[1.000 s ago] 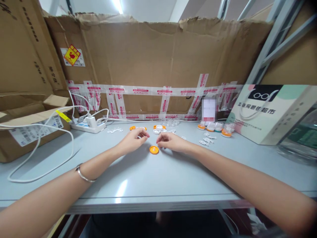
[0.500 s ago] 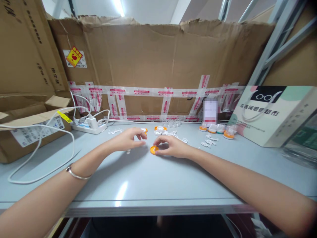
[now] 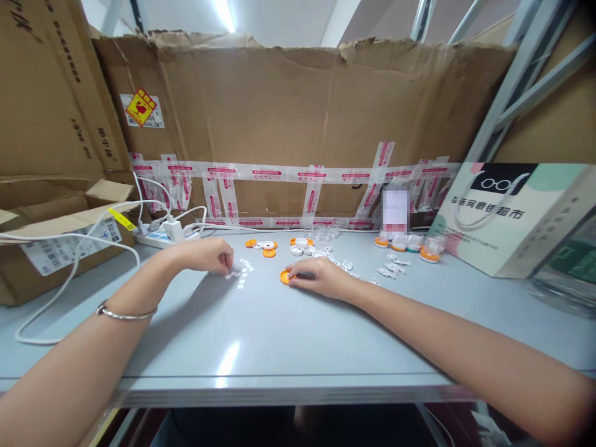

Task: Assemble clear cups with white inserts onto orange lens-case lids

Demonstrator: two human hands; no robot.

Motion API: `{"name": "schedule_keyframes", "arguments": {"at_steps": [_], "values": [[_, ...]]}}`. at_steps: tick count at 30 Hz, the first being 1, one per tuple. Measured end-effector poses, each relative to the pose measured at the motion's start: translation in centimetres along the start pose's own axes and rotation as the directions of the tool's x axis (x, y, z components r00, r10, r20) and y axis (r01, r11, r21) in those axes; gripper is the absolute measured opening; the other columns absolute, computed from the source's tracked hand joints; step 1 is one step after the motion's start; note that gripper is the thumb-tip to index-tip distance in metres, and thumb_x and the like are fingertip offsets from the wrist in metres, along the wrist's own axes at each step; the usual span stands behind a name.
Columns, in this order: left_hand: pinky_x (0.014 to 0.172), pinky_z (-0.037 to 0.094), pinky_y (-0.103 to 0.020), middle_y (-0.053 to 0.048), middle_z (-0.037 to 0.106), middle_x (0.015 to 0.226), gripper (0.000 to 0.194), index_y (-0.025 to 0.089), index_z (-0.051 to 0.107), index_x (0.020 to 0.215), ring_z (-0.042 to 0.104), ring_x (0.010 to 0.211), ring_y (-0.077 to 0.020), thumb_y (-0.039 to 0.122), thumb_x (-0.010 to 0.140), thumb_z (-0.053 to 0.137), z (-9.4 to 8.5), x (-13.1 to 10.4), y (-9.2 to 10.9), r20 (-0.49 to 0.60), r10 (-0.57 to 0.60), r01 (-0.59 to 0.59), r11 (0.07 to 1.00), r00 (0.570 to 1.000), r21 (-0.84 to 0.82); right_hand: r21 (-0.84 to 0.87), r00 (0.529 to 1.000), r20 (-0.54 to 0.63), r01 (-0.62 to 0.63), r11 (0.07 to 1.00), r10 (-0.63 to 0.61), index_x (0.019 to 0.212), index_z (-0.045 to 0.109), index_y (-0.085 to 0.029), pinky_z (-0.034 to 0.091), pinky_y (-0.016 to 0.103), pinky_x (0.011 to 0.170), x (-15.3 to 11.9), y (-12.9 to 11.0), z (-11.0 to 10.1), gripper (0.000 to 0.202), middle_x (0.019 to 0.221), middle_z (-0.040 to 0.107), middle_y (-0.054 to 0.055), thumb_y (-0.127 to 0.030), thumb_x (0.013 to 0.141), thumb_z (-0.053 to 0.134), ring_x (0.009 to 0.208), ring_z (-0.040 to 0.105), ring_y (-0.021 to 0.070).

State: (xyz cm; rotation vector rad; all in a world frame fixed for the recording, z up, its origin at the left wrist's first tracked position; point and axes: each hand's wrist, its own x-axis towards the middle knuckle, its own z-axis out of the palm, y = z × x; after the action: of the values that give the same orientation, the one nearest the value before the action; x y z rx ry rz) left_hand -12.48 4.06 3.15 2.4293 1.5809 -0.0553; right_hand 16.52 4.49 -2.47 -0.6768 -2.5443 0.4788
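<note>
Right hand (image 3: 321, 277): thumb and fingers clamped on right edge of shallow round orange plastic dish (image 3: 284, 277), mid-table on smooth pale grey tabletop (image 3: 298, 341). Left hand (image 3: 212, 256): fingers curled down beside scattered small flat white discs (image 3: 244, 266), can't tell if tips pinch one; orange-and-white round plastic parts (image 3: 269, 253) farther back.

Plastic disc (image 3: 284, 278), glossy tabletop (image 3: 298, 341), matt cardboard (image 3: 279, 105)

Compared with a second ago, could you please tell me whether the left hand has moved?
Yes: the left hand has moved leftward, nearer the white power strip, and its fingertips are now beside the small white discs.
</note>
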Motion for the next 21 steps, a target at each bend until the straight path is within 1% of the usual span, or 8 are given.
{"name": "schedule_keyframes", "arguments": {"at_steps": [6, 11, 15, 17, 21], "values": [[0.054, 0.039, -0.021, -0.003, 0.067, 0.074, 0.015, 0.020, 0.067, 0.071, 0.059, 0.067, -0.0179, 0.028, 0.061, 0.059, 0.16, -0.19, 0.37, 0.040, -0.038, 0.038, 0.999, 0.998, -0.005, 0.004, 1.000, -0.009, -0.015, 1.000, 0.015, 0.088, 0.068, -0.020, 0.043, 0.029, 0.087, 0.04, -0.11, 0.01, 0.017, 0.102, 0.068, 0.006, -0.028, 0.082, 0.053, 0.100, 0.061, 0.0178], [0.055, 0.039, -0.021, -0.003, 0.067, 0.077, 0.020, 0.019, 0.066, 0.075, 0.059, 0.070, -0.0179, 0.033, 0.063, 0.059, -0.01, -0.25, 0.98, 0.068, -0.048, 0.049, 0.999, 0.997, -0.011, 0.015, 0.999, -0.039, -0.004, 1.000, 0.005, 0.084, 0.068, -0.019, 0.044, 0.029, 0.086, 0.09, 0.05, 0.19, 0.017, 0.100, 0.069, 0.006, -0.028, 0.082, 0.054, 0.096, 0.062, 0.0173], [0.057, 0.040, -0.022, -0.004, 0.067, 0.080, 0.023, 0.017, 0.066, 0.077, 0.059, 0.072, -0.0177, 0.035, 0.064, 0.059, 0.07, 0.13, 0.74, 0.085, -0.048, 0.045, 0.998, 0.995, 0.032, -0.007, 0.999, -0.047, 0.018, 1.000, -0.018, 0.082, 0.067, -0.019, 0.045, 0.029, 0.084, 0.10, 0.13, 0.27, 0.016, 0.098, 0.069, 0.006, -0.028, 0.082, 0.054, 0.093, 0.063, 0.0177], [0.057, 0.040, -0.022, -0.004, 0.067, 0.080, 0.022, 0.017, 0.066, 0.076, 0.059, 0.072, -0.0178, 0.035, 0.064, 0.058, 0.21, 0.37, 0.50, 0.077, -0.043, 0.040, 0.998, 0.996, 0.045, -0.005, 0.999, -0.050, -0.006, 1.000, 0.006, 0.083, 0.066, -0.019, 0.046, 0.029, 0.082, 0.05, 0.08, 0.25, 0.015, 0.097, 0.069, 0.005, -0.028, 0.081, 0.054, 0.090, 0.063, 0.0172], [0.056, 0.040, -0.022, -0.003, 0.067, 0.078, 0.021, 0.018, 0.066, 0.076, 0.059, 0.070, -0.0175, 0.032, 0.063, 0.056, 0.35, 0.50, 0.41, 0.082, -0.054, 0.051, 0.998, 0.995, 0.045, 0.037, 0.992, -0.079, -0.091, 0.995, 0.094, 0.087, 0.062, -0.020, 0.047, 0.029, 0.078, -0.08, -0.02, 0.13, 0.013, 0.093, 0.068, 0.003, -0.029, 0.079, 0.057, 0.084, 0.062, 0.0162]]}}
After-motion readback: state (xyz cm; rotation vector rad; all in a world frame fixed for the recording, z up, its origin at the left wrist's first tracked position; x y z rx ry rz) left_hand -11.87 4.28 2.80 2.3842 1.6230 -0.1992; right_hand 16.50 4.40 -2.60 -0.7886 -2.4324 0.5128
